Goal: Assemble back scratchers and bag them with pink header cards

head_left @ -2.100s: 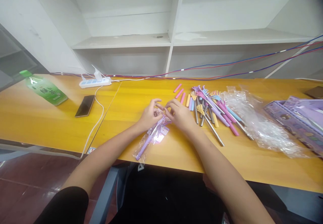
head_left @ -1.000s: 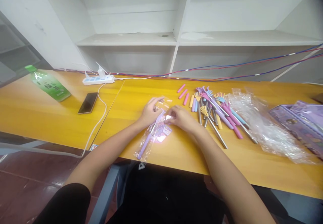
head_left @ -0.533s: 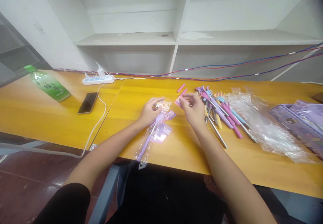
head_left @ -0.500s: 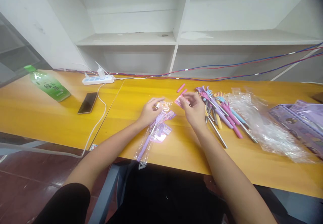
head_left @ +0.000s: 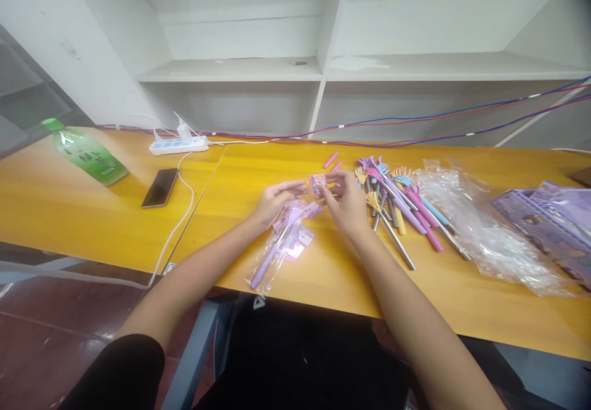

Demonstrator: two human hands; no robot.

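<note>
My right hand (head_left: 349,204) pinches a small pink printed card (head_left: 317,183) between thumb and fingers. Close by, my left hand (head_left: 271,204) is closed on the top end of a clear plastic bag (head_left: 268,282). Inside that bag lies a purple back scratcher (head_left: 263,268) with a metal shaft, its handle end toward the table's front edge. Several small purple cards (head_left: 305,236) lie at the bag's upper part; whether they are in or under it I cannot tell.
To the right are a pile of coloured back scratchers (head_left: 406,204), clear plastic bags (head_left: 480,231) and a purple box (head_left: 530,225). Pink sticks (head_left: 330,160) lie behind my hands. A phone (head_left: 159,188), green bottle (head_left: 90,156) and power strip (head_left: 179,145) are at left.
My right hand has moved left with the pink card, bringing it to the mouth of the bag. My left hand has shifted slightly lower and stays at the bag.
</note>
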